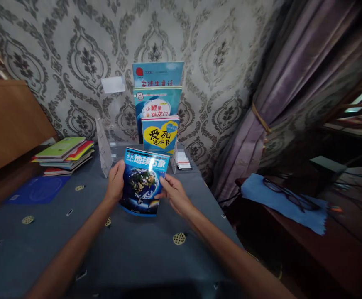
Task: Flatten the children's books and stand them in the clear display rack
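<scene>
Both hands hold a blue book with an earth picture on its cover (143, 180), tilted up above the table. My left hand (116, 180) grips its left edge, fingers closed round it. My right hand (174, 192) pinches its right edge. Just behind the book stands a clear acrylic display rack (103, 143) with three books stepped upward: a yellow heart cover (160, 135) in front, a teal one (157, 104) behind it, and a blue one (157, 74) at the top.
A stack of colourful thin books (65, 155) lies at the table's left. The table has a grey-blue cloth (131, 253) with small round patterns. A wooden board (6, 120) stands left. Curtains (280, 95) hang right, above a blue cloth with glasses (285, 197).
</scene>
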{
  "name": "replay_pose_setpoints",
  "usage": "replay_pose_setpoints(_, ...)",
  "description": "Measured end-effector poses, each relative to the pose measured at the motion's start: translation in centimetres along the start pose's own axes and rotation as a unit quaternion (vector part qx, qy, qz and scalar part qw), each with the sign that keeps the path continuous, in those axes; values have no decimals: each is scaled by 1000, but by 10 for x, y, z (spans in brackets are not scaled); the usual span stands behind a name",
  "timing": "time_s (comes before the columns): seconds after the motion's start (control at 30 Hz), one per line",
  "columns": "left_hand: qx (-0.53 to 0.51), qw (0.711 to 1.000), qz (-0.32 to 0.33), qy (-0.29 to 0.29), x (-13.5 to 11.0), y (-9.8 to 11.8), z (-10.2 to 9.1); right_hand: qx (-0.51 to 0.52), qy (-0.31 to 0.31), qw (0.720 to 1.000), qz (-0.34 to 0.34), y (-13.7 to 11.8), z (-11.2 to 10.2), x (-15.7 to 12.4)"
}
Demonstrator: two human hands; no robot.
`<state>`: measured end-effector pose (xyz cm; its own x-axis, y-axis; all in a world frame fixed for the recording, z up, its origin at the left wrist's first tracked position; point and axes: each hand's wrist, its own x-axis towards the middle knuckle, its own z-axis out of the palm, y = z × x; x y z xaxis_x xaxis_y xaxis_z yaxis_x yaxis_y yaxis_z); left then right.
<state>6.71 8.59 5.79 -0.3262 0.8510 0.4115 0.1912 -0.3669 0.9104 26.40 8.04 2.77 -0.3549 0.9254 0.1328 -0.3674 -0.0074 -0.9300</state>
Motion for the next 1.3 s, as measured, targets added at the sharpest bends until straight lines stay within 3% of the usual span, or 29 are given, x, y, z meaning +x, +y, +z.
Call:
replay_pose_setpoints(0.17, 10, 993, -22, 119, -4, -5, 12, -191, 11, 973, -128, -22, 7, 5)
replay_pose_setpoints(0.23, 26, 990, -30, 132, -10, -11, 13, -256, 29, 953, -162, -19, 5, 4)
replay_pose_setpoints(0.37, 10, 993, -69, 92, -23, -33, 12, -305, 46, 937, -167, 3, -4, -1)
replay_pose_setpoints(0.6, 34, 989, -120, 85, -46, -66, 0, -335, 43, 934, -118, 39, -20, -19)
replay_pose_setpoints(0.87, 5, 995, -88, -49, -65, -61, -10, -380, 29, 915, -130, 50, -28, -24)
replay_pose_setpoints(1.3, -21, 988, -117, -102, -74, -65, -11, -432, 46, 882, -183, 47, -27, -31)
